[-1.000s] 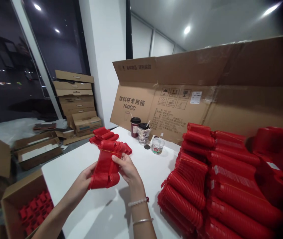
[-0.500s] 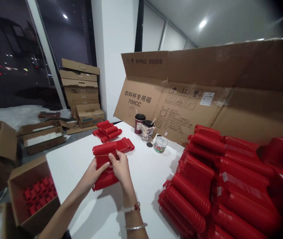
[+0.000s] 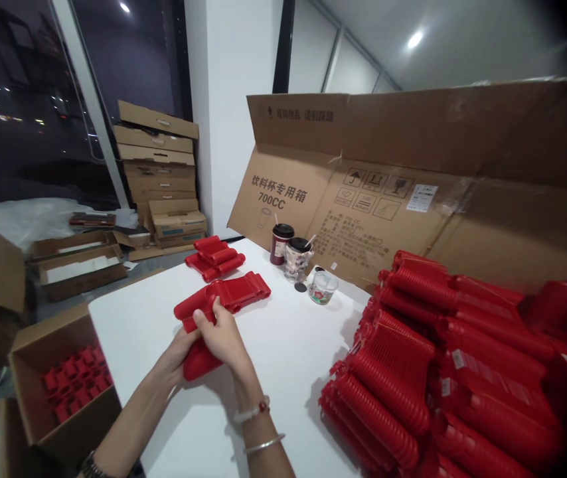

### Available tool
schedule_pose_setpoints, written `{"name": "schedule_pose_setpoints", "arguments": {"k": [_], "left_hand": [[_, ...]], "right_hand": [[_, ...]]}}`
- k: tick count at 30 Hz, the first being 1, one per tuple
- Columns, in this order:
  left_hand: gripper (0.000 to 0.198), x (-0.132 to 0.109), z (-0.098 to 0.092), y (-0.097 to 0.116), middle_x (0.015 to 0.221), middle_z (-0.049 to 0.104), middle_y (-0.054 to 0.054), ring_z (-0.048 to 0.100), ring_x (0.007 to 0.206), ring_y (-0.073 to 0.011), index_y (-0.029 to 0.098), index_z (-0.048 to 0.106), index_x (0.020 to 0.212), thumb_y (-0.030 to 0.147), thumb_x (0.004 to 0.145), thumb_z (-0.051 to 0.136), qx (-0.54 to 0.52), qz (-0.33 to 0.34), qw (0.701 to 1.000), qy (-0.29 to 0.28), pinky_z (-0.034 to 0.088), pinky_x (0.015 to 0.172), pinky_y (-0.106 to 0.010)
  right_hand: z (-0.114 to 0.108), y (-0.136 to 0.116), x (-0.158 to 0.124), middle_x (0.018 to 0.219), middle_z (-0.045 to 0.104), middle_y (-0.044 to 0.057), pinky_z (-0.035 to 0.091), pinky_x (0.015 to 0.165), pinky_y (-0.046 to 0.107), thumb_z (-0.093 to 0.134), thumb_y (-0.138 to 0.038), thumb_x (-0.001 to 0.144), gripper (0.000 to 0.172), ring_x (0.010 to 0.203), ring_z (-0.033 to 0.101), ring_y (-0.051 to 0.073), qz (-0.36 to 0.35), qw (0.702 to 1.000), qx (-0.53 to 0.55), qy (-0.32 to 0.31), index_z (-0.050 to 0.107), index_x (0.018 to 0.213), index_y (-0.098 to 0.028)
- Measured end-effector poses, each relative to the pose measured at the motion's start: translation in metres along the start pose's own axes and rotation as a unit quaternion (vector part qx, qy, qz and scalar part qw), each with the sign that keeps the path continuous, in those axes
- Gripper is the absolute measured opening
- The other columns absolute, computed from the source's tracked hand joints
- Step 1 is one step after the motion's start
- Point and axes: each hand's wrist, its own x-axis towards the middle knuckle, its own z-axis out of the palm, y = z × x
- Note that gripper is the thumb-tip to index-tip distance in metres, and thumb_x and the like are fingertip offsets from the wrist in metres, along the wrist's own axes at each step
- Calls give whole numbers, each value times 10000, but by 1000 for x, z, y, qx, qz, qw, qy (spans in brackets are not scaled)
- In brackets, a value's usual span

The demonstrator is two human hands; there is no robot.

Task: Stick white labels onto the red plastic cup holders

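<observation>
One bundle: a red ribbed plastic bundle point(image 3: 198, 362) is held between both hands above the white surface point(image 3: 283, 392), with its lower part hanging below the hands.
Left grip: the left hand point(image 3: 176, 352) is closed on the bundle from below and behind, partly hidden by it.
Right grip: the right hand point(image 3: 221, 338) clasps the bundle from above, its fingers point(image 3: 208, 318) curled over the upper part.
Long axis: the upper part slants across the view, rising to the right, and appears to touch a second red bundle point(image 3: 238, 292) lying on the surface.
Writing: a cardboard sheet point(image 3: 388, 219) stands behind, printed 饮料杯专用箱 and 700CC, with handling icons and a white label.
Nearby: a third red bundle point(image 3: 214, 259) lies farther along the surface. A dark lidded cup point(image 3: 281, 244), a patterned lidded cup point(image 3: 297, 260) and a clear tub point(image 3: 322, 287) stand near the cardboard.
Right: a large heap of red ribbed pieces point(image 3: 437, 352) fills the surface.
Left: an open carton point(image 3: 47, 335) holds red pieces point(image 3: 74, 385), with stacked flat cartons point(image 3: 157, 172) by the window.
</observation>
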Motion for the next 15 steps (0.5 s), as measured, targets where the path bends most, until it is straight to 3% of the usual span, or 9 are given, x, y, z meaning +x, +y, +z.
{"name": "schedule_pose_setpoints", "arguments": {"k": [3, 7, 9, 12, 15], "left_hand": [[332, 13, -13, 17, 730, 724, -47, 690, 611, -195, 150, 614, 909, 211, 633, 790, 12, 34, 999, 19, 583, 562, -270], [432, 41, -16, 68, 807, 731, -10, 690, 664, -165, 183, 596, 953, 206, 585, 822, 55, 115, 992, 15, 581, 599, -229], [482, 60, -3, 92, 913, 738, -18, 701, 762, -175, 201, 592, 1019, 272, 601, 822, 90, 149, 985, -15, 580, 658, -229], [498, 91, 29, 113, 1020, 733, -63, 700, 862, -224, 182, 621, 1028, 322, 596, 827, 181, 137, 968, -109, 580, 728, -284], [482, 122, 58, 121, 884, 748, -86, 701, 751, -256, 140, 662, 900, 248, 480, 873, 308, 80, 926, -201, 576, 663, -333]], "right_hand": [[-20, 1, 12, 1200, 638, 74, 473, 871, 316, 604, -473, 781, 506, 1076, 600, 214, 60, 995, 74, 40, 595, 1203, -194], [-53, 12, 25, 1224, 617, 71, 448, 834, 278, 604, -480, 746, 463, 1113, 567, 203, 111, 980, 122, 112, 597, 1125, -213], [-61, 19, 28, 1170, 637, 71, 440, 820, 275, 621, -472, 725, 420, 1091, 570, 205, 124, 975, 133, 128, 615, 1051, -208], [-63, 23, 30, 1120, 653, 75, 459, 762, 279, 649, -466, 701, 406, 1015, 598, 206, 122, 974, 150, 117, 630, 1009, -203], [-66, 22, 29, 1076, 660, 93, 477, 691, 294, 668, -479, 688, 414, 932, 620, 213, 113, 976, 157, 104, 633, 976, -183]]}}
